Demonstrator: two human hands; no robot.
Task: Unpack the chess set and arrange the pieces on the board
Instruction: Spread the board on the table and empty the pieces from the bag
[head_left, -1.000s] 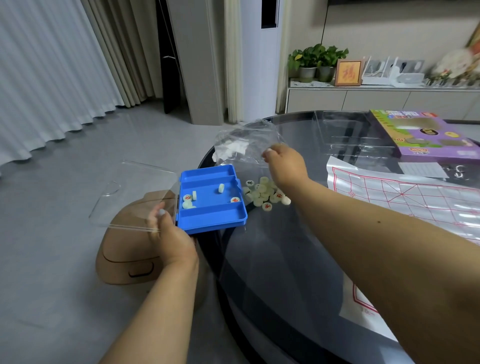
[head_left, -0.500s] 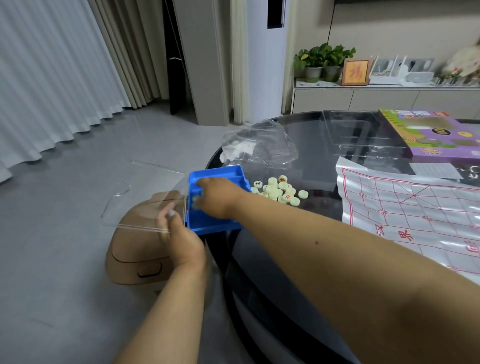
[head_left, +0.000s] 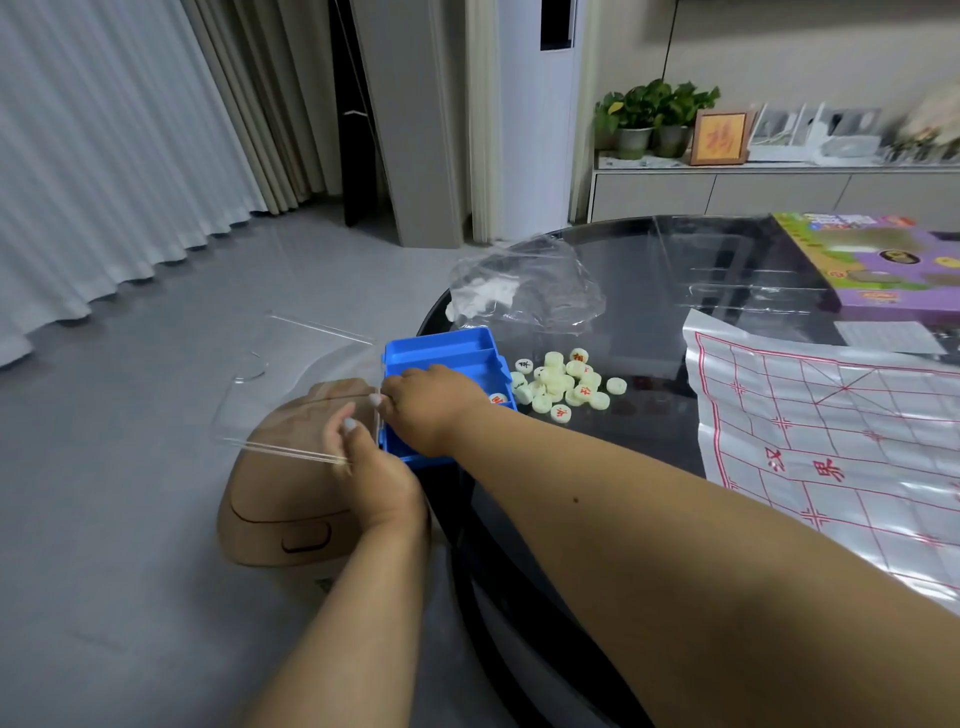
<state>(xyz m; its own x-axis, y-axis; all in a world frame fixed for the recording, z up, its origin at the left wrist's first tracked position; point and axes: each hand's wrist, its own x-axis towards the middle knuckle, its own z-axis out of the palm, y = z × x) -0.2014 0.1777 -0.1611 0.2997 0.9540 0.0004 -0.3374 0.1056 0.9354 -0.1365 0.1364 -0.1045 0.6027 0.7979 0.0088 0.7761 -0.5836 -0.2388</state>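
Red characters 汉界 printed on the paper board (head_left: 831, 436); red and black characters, too small to read, on the pale round chess pieces (head_left: 563, 384); a red calligraphic character, illegible, in the framed picture (head_left: 719, 137) on the sideboard (head_left: 769, 192)

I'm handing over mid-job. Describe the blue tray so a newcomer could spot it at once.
Start at the round dark glass table. At its left edge, just left of the heap of pale round chess pieces, the tray hangs partly over the rim, with the right hand reaching inside. It is the only bright blue thing here, a shallow compartmented tray with a clear hinged lid held open by the left hand.
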